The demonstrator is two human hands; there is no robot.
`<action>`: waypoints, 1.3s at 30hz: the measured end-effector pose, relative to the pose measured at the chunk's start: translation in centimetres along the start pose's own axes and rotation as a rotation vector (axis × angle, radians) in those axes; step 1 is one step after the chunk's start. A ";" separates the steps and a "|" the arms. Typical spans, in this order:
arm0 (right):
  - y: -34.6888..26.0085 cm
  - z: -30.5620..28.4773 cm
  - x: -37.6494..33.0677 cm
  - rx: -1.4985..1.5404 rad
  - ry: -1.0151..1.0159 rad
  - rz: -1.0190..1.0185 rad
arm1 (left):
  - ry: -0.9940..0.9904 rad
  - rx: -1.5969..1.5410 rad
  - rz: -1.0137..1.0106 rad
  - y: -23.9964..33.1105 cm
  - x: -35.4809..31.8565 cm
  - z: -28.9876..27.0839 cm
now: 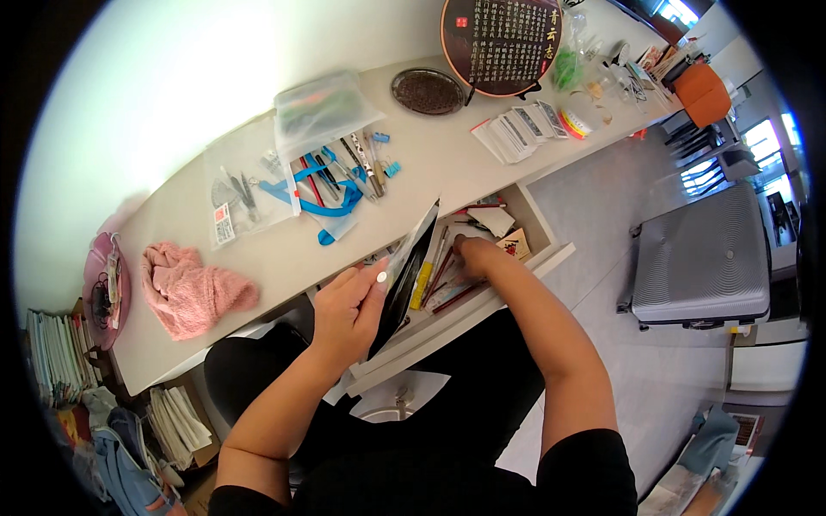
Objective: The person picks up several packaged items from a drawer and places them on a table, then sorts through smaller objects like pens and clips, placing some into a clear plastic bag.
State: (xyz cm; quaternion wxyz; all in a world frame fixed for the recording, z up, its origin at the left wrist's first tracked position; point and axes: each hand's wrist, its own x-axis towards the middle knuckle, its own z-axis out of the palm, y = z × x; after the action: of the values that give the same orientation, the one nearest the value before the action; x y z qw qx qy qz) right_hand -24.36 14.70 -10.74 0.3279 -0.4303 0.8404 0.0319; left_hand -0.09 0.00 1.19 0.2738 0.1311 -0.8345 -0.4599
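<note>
My left hand (347, 311) pinches a flat black pouch (404, 288) with a clear edge, held upright and nearly edge-on above the open drawer (462, 320). A white round spot sits by the thumb. My right hand (473, 256) reaches down into the drawer, fingers curled among the stationery; whatever is at the fingertips is hidden. Close to it lie a yellow stick-like item (422, 284), several pens and pencils, and a small card with a red and black print (515, 244). The pouch covers part of the drawer's left side.
On the desk (413, 163) lie clear zip bags (318, 103), pens, a blue strap (351, 199), a pink cloth (194, 292), stacked cards (516, 133), a dark oval tray (428, 91) and a round plaque (502, 43). A grey suitcase (701, 258) stands at right.
</note>
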 end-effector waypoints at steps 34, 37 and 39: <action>-1.7 -3.3 -7.2 0.199 0.584 -0.404 | 0.244 -0.047 0.008 -0.8 0.6 -3.7; -2.3 -4.4 -8.7 0.668 0.534 -0.218 | 0.298 -0.047 -0.028 -1.1 0.8 -4.4; -2.1 -4.6 -8.4 0.858 0.553 -0.241 | 0.346 0.018 0.031 -1.4 1.1 -4.7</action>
State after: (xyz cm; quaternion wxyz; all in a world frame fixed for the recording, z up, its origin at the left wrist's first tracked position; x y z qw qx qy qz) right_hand -21.74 17.74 -1.86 0.2418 -0.3431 0.7777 -0.4680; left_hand 1.74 -4.58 2.38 0.4193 0.1977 -0.7809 -0.4187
